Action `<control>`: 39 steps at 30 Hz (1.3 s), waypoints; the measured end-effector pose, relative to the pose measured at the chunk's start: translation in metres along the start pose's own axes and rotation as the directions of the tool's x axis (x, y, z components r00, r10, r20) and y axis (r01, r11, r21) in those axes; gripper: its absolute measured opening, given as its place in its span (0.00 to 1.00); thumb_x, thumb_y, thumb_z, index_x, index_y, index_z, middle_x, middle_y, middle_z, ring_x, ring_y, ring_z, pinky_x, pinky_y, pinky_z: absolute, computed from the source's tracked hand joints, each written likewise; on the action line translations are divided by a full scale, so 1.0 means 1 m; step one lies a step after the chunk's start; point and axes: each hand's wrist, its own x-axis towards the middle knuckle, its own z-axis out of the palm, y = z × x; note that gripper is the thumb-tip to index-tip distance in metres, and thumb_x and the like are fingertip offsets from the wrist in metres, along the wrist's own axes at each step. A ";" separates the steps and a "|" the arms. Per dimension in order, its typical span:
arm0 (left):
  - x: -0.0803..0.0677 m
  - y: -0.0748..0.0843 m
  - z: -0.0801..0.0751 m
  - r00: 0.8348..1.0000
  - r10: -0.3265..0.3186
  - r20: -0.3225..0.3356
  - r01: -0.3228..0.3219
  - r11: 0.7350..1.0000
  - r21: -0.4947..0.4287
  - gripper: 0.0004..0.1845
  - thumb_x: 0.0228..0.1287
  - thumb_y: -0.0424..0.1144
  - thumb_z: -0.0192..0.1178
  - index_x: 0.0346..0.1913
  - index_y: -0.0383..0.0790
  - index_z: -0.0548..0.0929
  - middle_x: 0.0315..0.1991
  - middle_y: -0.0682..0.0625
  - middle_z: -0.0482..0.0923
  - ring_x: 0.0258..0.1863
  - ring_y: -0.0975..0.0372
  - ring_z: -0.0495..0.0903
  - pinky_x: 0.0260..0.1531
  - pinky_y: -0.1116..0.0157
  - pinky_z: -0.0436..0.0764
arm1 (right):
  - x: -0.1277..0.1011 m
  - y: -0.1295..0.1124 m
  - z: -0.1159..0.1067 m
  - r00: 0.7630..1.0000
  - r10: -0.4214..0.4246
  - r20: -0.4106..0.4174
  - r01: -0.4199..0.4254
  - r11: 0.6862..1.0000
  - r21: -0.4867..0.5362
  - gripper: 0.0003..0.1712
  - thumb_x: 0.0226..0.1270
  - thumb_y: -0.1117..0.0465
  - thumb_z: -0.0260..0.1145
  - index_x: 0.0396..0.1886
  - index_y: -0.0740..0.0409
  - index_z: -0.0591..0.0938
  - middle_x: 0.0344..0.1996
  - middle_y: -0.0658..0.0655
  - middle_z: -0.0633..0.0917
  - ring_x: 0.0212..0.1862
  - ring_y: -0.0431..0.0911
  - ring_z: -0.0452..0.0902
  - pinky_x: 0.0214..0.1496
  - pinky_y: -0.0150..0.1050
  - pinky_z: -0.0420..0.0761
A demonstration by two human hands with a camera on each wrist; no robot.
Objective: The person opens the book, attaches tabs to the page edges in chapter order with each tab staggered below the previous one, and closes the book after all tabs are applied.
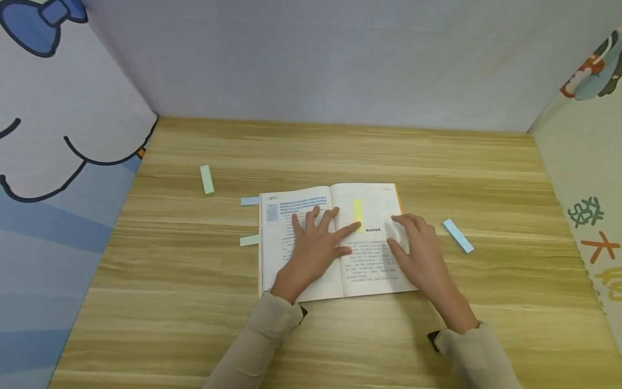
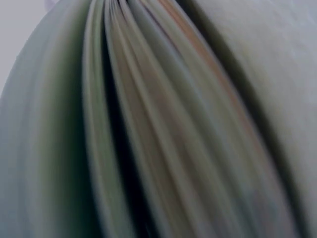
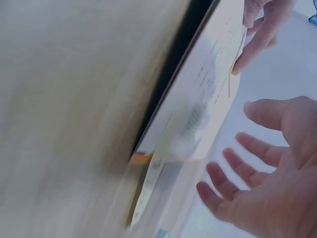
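An open book point(image 1: 369, 275) lies on the wooden table, its pages printed with text. Across its left page and gutter my left hand point(image 1: 313, 248) rests with spread fingers; the index fingertip touches the lower end of a yellow sticky note strip point(image 1: 357, 210) on the right page. My right hand point(image 1: 423, 254) is over the right page's outer edge, holding nothing. In the right wrist view, that right hand point(image 3: 262, 178) has its fingers apart and stands off the page, and the left hand point(image 3: 267, 34) shows at the top. The left wrist view shows blurred page edges point(image 2: 148, 124).
A blue strip point(image 1: 250, 201) and a green strip point(image 1: 250, 240) stick out from the book's left edge. On the table point(image 1: 160, 302) lie a green sticky note pad point(image 1: 207, 179) at left and a blue one point(image 1: 458, 236) at right. Printed cloth walls surround the table.
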 end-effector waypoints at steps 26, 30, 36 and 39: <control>-0.001 0.003 0.000 0.999 0.011 0.035 -0.014 0.998 0.061 0.38 0.74 0.61 0.52 0.83 0.73 0.51 0.83 0.45 0.52 0.82 0.36 0.50 0.70 0.22 0.54 | 0.083 -0.007 0.015 0.987 -0.005 0.160 0.002 1.000 0.015 0.20 0.72 0.62 0.71 0.60 0.63 0.80 0.60 0.66 0.78 0.53 0.58 0.76 0.54 0.51 0.78; -0.001 0.004 -0.001 1.000 0.000 0.031 -0.001 0.999 0.047 0.41 0.73 0.62 0.53 0.84 0.68 0.50 0.83 0.45 0.53 0.82 0.37 0.50 0.71 0.22 0.53 | 0.085 -0.006 0.015 0.991 0.072 0.110 -0.087 0.987 0.136 0.16 0.74 0.63 0.68 0.55 0.65 0.79 0.50 0.65 0.82 0.47 0.55 0.76 0.46 0.43 0.75; -0.002 0.005 -0.004 1.000 -0.001 0.029 -0.001 0.999 0.043 0.41 0.73 0.61 0.54 0.84 0.67 0.52 0.83 0.45 0.53 0.82 0.37 0.50 0.70 0.22 0.53 | 0.086 0.003 0.012 0.987 0.160 0.027 -0.162 0.956 0.244 0.13 0.75 0.65 0.65 0.54 0.66 0.80 0.48 0.65 0.85 0.49 0.55 0.80 0.51 0.40 0.77; -0.001 0.005 -0.004 1.000 0.000 0.030 -0.001 0.999 0.043 0.40 0.73 0.61 0.54 0.84 0.67 0.53 0.83 0.45 0.53 0.82 0.37 0.49 0.70 0.22 0.53 | 0.085 0.011 0.008 0.983 0.185 -0.001 -0.179 0.950 0.254 0.13 0.76 0.66 0.64 0.55 0.66 0.81 0.49 0.65 0.85 0.50 0.55 0.80 0.51 0.38 0.76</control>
